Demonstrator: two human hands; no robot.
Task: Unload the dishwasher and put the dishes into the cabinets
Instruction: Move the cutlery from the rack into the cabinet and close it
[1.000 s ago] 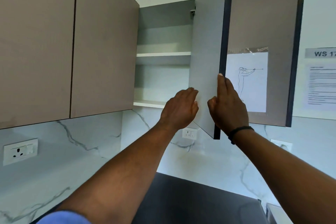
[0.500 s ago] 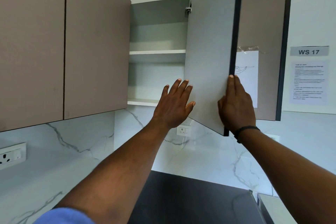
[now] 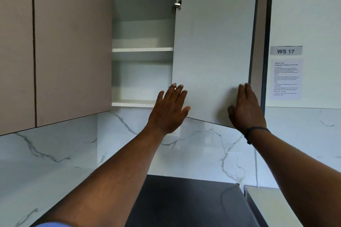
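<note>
Left hand [image 3: 168,110] flat, fingers spread, holding nothing. Right hand [image 3: 246,107] open against cabinet door [image 3: 212,51] edge, gripping nothing. Risk: door swinging shut on fingers.

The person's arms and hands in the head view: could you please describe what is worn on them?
Both forearms are bare. The right wrist carries a thin dark band, like a cord bracelet. A bit of light blue sleeve shows at the bottom edge on the left arm. The left hand and right hand wear no gloves; no rings are visible.

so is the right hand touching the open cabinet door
Touching. The head view shows the right hand flat on the inner face of the cabinet door, fingers near its free edge.
</note>
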